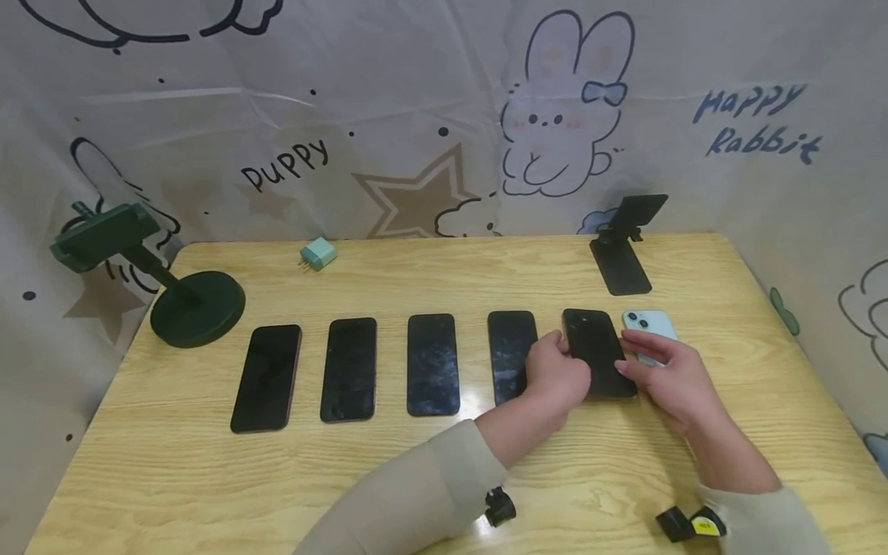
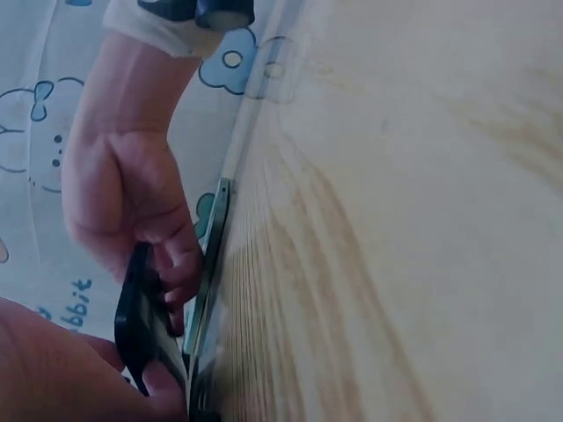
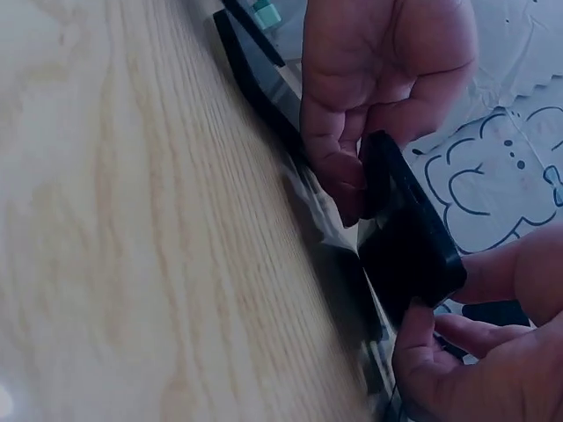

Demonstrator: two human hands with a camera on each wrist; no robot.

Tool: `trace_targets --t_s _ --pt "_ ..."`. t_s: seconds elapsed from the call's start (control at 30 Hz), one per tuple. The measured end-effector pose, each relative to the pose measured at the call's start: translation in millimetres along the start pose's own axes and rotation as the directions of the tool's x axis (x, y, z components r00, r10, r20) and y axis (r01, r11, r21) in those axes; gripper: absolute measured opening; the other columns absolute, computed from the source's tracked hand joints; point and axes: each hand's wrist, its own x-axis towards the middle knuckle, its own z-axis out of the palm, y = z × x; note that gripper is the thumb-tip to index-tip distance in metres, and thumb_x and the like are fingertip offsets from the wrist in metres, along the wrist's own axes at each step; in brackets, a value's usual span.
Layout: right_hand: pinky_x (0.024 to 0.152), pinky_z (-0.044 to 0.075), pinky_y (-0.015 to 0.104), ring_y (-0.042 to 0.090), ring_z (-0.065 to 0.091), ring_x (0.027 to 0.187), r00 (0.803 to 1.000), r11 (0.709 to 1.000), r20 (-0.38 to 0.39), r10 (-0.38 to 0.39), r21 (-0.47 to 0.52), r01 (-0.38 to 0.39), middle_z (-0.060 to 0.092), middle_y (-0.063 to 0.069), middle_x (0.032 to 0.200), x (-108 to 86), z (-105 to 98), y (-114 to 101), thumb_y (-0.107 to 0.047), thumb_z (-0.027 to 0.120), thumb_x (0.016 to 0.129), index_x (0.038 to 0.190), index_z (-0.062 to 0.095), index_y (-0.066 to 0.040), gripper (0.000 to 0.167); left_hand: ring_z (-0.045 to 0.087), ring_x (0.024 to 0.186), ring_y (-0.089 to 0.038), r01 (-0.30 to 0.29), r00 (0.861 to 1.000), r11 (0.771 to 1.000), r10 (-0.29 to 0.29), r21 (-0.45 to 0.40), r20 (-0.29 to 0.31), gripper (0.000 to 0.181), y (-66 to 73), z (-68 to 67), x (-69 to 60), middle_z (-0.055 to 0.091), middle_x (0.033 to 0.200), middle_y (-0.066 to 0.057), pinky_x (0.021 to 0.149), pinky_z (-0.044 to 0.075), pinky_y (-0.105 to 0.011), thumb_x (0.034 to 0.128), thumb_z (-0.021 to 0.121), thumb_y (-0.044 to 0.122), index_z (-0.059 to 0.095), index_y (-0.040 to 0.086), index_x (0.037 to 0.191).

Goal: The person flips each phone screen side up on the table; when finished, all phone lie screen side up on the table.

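Both hands hold a black smartphone (image 1: 598, 353) by its long edges, dark face up in the head view. In the right wrist view the same smartphone (image 3: 409, 251) looks tilted and raised slightly off the wood. My left hand (image 1: 558, 374) pinches its left edge, close beside another dark smartphone (image 1: 512, 339) lying flat and partly covered by that hand. On the opposite edge, my right hand (image 1: 669, 378) grips with thumb and fingers. Partly under the right hand lies a light blue phone (image 1: 655, 322), its camera side up.
Further left, dark phones lie in a row: one (image 1: 433, 364), another (image 1: 349, 370) and the leftmost (image 1: 267, 378). A dark green round-based stand (image 1: 197, 308) occupies the left side. Behind are a mint charger plug (image 1: 319, 253) and a black folding phone stand (image 1: 622, 266). Printed cloth (image 1: 416, 116) borders the table.
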Motion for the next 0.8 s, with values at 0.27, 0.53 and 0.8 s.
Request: trace_targets --t_s 0.27,0.53,0.8 --pt "0.086 0.049 0.017 0.000 0.055 0.110 1.000 0.990 -0.008 -0.015 0.137 0.016 0.053 0.012 0.138 -8.7 2.0 4.0 -0.004 0.071 0.092 0.147 0.041 0.008 0.064 0.061 0.092 -0.020 0.022 0.999 0.994 -0.017 -0.108 0.051 0.043 3.1 -7.0 6.5 0.061 0.096 -0.003 0.080 0.055 -0.037 0.0775 0.065 -0.014 0.065 -0.001 0.118" --pt "0.079 0.053 0.020 0.004 0.064 0.098 0.989 0.987 -0.071 -0.127 0.090 0.133 0.055 0.006 0.133 -18.5 15.0 -2.0 -0.006 0.075 0.090 0.143 0.050 0.003 0.059 0.066 0.085 -0.021 0.022 0.982 0.981 0.015 -0.192 0.187 0.035 10.0 -14.0 1.8 0.065 0.094 -0.004 0.079 0.056 -0.042 0.0869 0.068 -0.006 0.064 0.007 0.119" --pt "0.086 0.053 0.028 0.012 0.065 0.106 0.977 0.823 0.049 -0.207 0.548 0.147 0.064 0.001 0.124 -23.4 21.1 -4.9 -0.007 0.057 0.102 0.139 0.058 -0.005 0.038 0.065 0.081 -0.013 -0.074 0.936 0.982 0.129 -0.176 0.327 0.029 12.7 -20.8 -2.2 0.067 0.095 0.003 0.074 0.056 -0.033 0.0937 0.063 -0.001 0.070 0.006 0.120"
